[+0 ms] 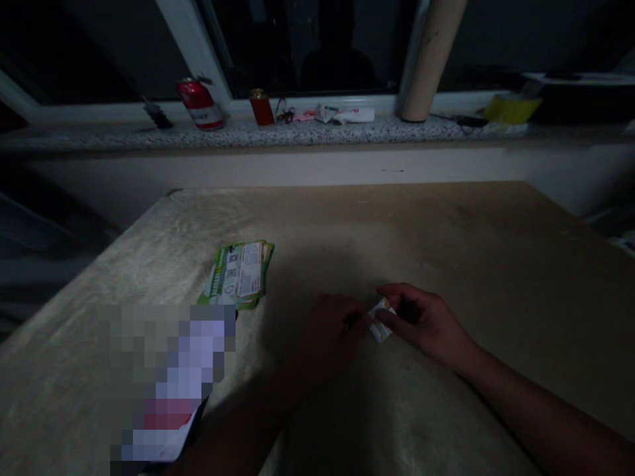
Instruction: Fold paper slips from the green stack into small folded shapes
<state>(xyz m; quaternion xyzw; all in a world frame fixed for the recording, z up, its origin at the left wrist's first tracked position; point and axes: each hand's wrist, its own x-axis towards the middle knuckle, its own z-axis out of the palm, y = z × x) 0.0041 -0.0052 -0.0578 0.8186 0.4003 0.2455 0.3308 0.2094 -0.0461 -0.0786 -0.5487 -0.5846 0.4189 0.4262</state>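
Observation:
Both hands meet low on a dim wooden table (471, 244). My left hand (327, 334) and my right hand (426, 320) pinch a small folded piece of paper (381, 320) between their fingertips, just above the tabletop. The paper is pale with coloured print and partly hidden by the fingers. A stack of green and white printed leaflets (241, 274) lies to the left of my left hand, apart from it.
A blurred-out flat item (169, 383) lies at the table's near left. Behind the table, a speckled stone windowsill (297, 132) carries a tilted red can (201, 102), a small red cylinder (261, 107), wrappers (342, 114), a cardboard tube (429, 59) and a yellow object (510, 109).

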